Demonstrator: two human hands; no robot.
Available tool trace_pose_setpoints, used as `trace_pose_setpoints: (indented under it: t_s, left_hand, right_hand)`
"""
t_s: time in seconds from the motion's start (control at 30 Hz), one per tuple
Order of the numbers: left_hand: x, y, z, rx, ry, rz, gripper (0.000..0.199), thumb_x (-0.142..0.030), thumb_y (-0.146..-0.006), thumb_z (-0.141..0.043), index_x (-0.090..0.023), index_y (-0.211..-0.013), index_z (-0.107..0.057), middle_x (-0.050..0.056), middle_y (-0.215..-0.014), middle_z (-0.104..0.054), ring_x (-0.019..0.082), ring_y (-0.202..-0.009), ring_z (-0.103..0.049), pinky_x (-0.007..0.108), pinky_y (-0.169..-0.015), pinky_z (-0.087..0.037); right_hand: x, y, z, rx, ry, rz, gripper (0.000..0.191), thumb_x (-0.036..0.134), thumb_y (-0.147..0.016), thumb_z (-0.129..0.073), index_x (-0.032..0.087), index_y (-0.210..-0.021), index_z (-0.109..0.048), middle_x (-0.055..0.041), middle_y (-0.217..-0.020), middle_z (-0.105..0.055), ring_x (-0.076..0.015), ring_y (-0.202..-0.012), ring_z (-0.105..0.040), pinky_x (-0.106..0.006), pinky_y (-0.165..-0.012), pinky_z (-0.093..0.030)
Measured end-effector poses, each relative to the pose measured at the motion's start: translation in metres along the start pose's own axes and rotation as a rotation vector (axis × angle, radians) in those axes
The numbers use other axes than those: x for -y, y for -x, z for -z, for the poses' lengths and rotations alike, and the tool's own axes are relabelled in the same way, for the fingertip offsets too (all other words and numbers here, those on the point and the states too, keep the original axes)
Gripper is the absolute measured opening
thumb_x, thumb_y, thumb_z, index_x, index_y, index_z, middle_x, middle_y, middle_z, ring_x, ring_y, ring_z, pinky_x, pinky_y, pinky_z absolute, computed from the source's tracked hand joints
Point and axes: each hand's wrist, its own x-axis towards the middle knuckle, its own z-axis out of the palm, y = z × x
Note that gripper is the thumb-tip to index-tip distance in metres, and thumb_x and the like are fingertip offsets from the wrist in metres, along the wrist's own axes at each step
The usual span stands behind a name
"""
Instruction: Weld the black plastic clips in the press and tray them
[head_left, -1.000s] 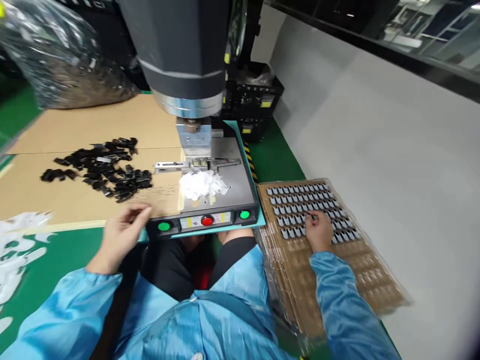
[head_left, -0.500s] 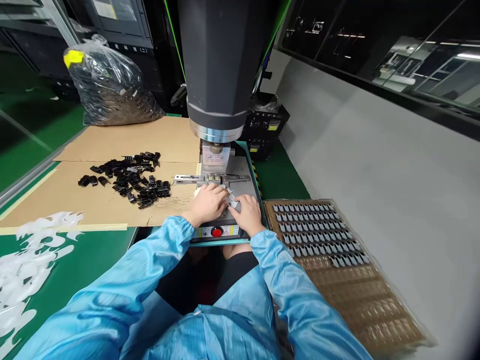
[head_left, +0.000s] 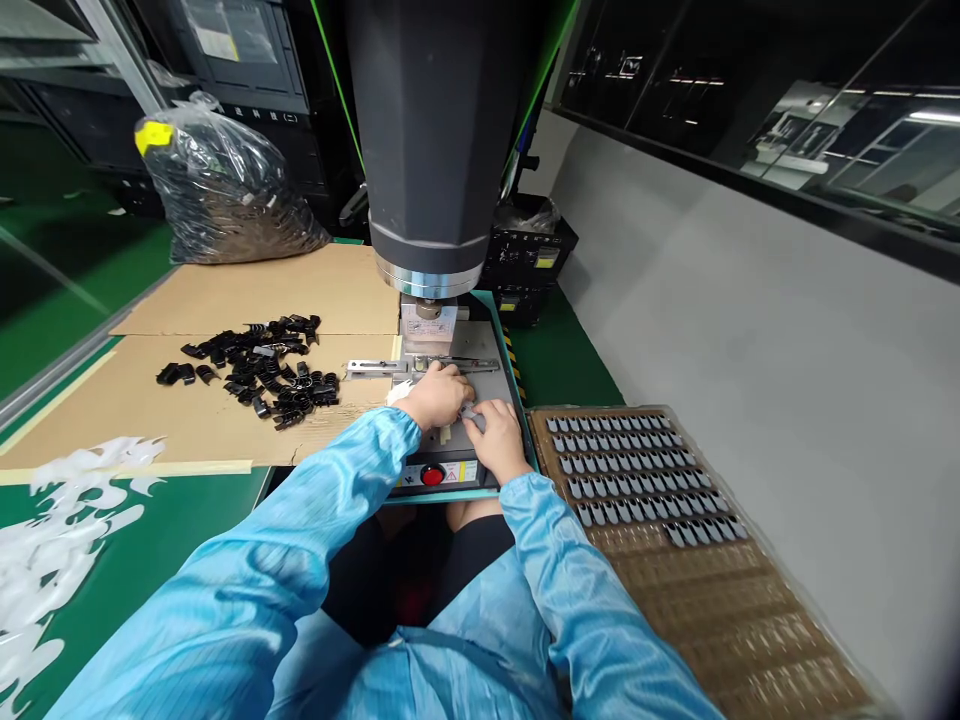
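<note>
My right hand has its thumb and fingers closed on a small grey plastic part. Against the same part, from the left, rest the curled fingers of my left hand; its fingertips are partly hidden. Both hands are over the metal base of a press, in front of a clamp fixture. A torn white film piece shows beside my left wrist. Above the fixture is a clear block under the dark press head.
Black curved clips lie heaped on cardboard. White film scraps are at left, near a filled plastic bag. A red button sits on the press front. At right, a tray carries rows of grey parts.
My left hand has moved right, closer to my right hand. The grey part is now more covered by fingers. The whole view has shifted slightly downward.
</note>
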Motion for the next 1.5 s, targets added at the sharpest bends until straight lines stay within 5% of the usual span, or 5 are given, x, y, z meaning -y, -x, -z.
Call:
trace_pose_setpoints:
  t_s: [0.33, 0.6, 1.07, 1.27, 1.5]
  left_hand:
    - [0.002, -0.007, 0.001, 0.014, -0.002, -0.003, 0.036, -0.014, -0.085, -0.061, -0.026, -0.114, -0.079, 0.013, -0.111, -0.077, 0.034, -0.112, -0.057, 0.053, -0.101, -0.034]
    - [0.002, -0.013, 0.006, 0.066, 0.011, -0.013, 0.038, -0.014, -0.086, -0.063, -0.027, -0.119, -0.077, 0.012, -0.118, -0.078, 0.033, -0.114, -0.059, 0.051, -0.102, -0.035]
    - [0.007, -0.020, 0.007, 0.081, 0.071, -0.096, 0.014, -0.019, -0.089, -0.066, -0.025, -0.096, -0.077, 0.011, -0.104, -0.076, 0.032, -0.111, -0.063, 0.049, -0.102, -0.037]
    - [0.012, -0.010, 0.004, -0.036, 0.097, -0.110, 0.023, -0.027, -0.100, -0.056, -0.024, -0.095, -0.078, 0.011, -0.104, -0.075, 0.029, -0.109, -0.064, 0.046, -0.097, -0.042]
    - [0.017, 0.041, 0.014, -0.394, 0.420, 0.088, 0.027, -0.038, -0.107, -0.052, -0.021, -0.111, -0.073, 0.010, -0.107, -0.077, 0.024, -0.101, -0.070, 0.040, -0.094, -0.055]
  right_hand:
    - [-0.005, 0.003, 0.001, -0.054, -0.080, 0.022, 0.023, 0.019, -0.088, -0.068, 0.023, -0.111, -0.066, -0.0118, -0.115, -0.062, -0.0309, -0.109, -0.061, -0.046, -0.101, -0.053]
    - [-0.007, 0.003, -0.002, -0.049, -0.112, 0.038, 0.018, 0.015, -0.092, -0.062, 0.022, -0.106, -0.069, -0.0131, -0.116, -0.064, -0.0303, -0.110, -0.062, -0.047, -0.102, -0.054]
    - [-0.002, 0.004, 0.002, -0.068, -0.095, 0.017, 0.015, 0.012, -0.090, -0.055, 0.025, -0.095, -0.061, -0.0072, -0.098, -0.067, -0.0273, -0.095, -0.063, -0.040, -0.089, -0.052]
    - [-0.001, 0.006, 0.003, -0.054, -0.098, 0.031, 0.015, 0.012, -0.089, -0.057, 0.026, -0.094, -0.058, -0.0064, -0.099, -0.070, -0.0278, -0.098, -0.064, -0.041, -0.091, -0.051]
    - [0.003, 0.004, 0.009, -0.056, -0.133, 0.052, 0.013, 0.013, -0.088, -0.057, 0.026, -0.089, -0.058, -0.0068, -0.101, -0.067, -0.0266, -0.097, -0.063, -0.040, -0.090, -0.052]
